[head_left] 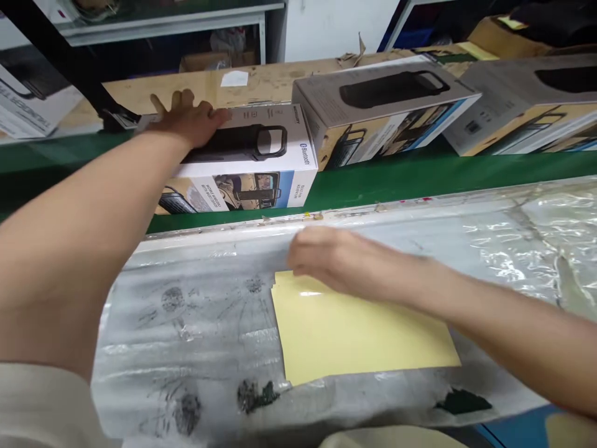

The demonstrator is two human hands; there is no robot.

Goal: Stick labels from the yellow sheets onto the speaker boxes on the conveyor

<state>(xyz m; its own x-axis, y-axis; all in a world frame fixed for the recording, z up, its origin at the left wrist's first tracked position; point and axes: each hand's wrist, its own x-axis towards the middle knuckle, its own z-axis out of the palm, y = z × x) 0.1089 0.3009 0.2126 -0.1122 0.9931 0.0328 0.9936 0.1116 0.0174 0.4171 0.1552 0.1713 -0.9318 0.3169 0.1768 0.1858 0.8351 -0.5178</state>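
Note:
My left hand (pixel 186 121) rests on top of a white speaker box (pixel 268 163) printed with a black Bluetooth speaker, its fingers spread toward the box's far edge. Part of the printed picture is covered by that hand. Lower down, my right hand (pixel 329 255) hovers at or just above the upper edge of a stack of pale yellow sheets (pixel 364 342). Its fingers are curled together and slightly blurred; whatever they may pinch is hidden. A small shiny patch shows on the top sheet below the fingertips.
Similar boxes stand to the right, one nearer (pixel 387 112) and one farther (pixel 522 106), along a green strip (pixel 354 186). Another box (pixel 32 106) is at far left behind a black post (pixel 69 59). Worn plastic film (pixel 200 336) covers the bench. A white paper piece (pixel 234 78) lies behind.

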